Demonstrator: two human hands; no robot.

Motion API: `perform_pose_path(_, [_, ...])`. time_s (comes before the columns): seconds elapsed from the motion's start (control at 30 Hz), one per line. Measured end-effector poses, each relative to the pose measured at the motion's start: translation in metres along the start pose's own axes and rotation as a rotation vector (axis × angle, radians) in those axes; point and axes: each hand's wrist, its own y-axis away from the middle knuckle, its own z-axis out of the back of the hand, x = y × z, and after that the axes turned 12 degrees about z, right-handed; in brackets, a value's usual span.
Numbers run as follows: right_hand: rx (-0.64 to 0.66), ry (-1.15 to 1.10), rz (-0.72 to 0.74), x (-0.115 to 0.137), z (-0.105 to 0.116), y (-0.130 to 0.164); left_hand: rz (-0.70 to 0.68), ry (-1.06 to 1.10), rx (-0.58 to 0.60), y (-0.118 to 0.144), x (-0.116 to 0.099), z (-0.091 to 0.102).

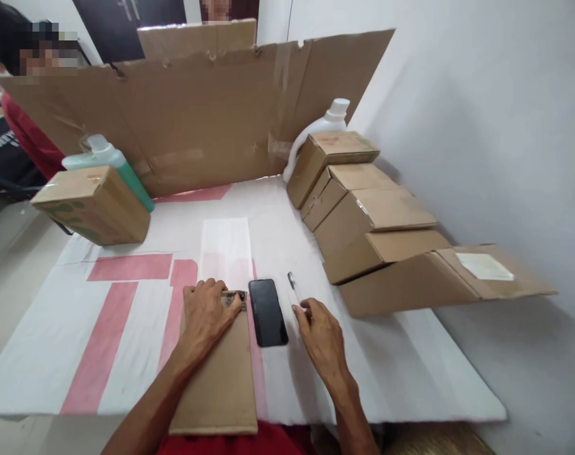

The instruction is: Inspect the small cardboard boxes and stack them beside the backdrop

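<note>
A flat brown cardboard piece [221,379] lies at the table's front edge, reaching toward my body. My left hand [206,313] is over its far end, fingers curled at the far edge and thumb pressed near a dark printed patch or slot that I cannot make out. My right hand [320,332] is closed in a pinch at the near end of a slim pen [292,282], which points away from me. Between the hands a black smartphone [267,313] lies face up with its screen dark. Beyond the cardboard is a white paper sheet [225,249].
Several cardboard boxes [392,208] line the right side by the wall, with a white jug [316,126] behind. At the left are a box [98,205] and a green-filled bottle [126,170]. A cardboard screen [211,120] closes the back. A person in red [29,136] is beyond it.
</note>
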Motion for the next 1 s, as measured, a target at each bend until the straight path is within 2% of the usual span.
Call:
perform_pose_path(0.1, [0.105,0.211,-0.122,-0.020,0.003,0.005,-0.037,0.016,0.015,-0.001,0.005,-0.001])
perform_pose_path(0.2, [0.208,0.155,-0.171,-0.029,0.000,0.004,-0.162,0.114,0.008,0.001,0.021,-0.002])
perform_pose_path(0.27, [0.201,0.060,-0.166,-0.031,-0.001,0.001,-0.265,0.180,-0.012,0.005,0.034,-0.001])
perform_pose_path(0.33, [0.133,-0.119,-0.174,-0.028,0.002,-0.002,-0.320,0.184,-0.051,0.009,0.045,-0.001])
perform_pose_path(0.4, [0.044,-0.405,-0.195,-0.019,0.006,-0.006,-0.326,0.144,-0.093,0.014,0.052,-0.002])
perform_pose_path(0.5, [-0.052,-0.815,-0.155,0.012,0.008,-0.011,-0.299,0.103,-0.100,0.017,0.053,-0.006])
perform_pose_path(0.57, [-0.085,-0.937,-0.076,0.039,0.004,-0.015,-0.271,0.098,-0.076,0.017,0.052,-0.007])
perform_pose_path(0.67, [-0.076,-0.933,0.013,0.071,-0.010,-0.020,-0.254,0.111,-0.039,0.015,0.050,-0.006])
perform_pose_path(0.73, [-0.067,-0.899,0.076,0.082,-0.019,-0.022,-0.251,0.131,-0.028,0.015,0.051,-0.005])
perform_pose_path(0.87, [-0.080,-0.823,0.189,0.084,-0.030,-0.026,-0.246,0.151,-0.013,0.015,0.053,-0.006])
perform_pose_path(1.0, [-0.036,-0.750,0.209,0.080,-0.028,-0.026,-0.251,0.147,-0.012,0.014,0.053,-0.008])
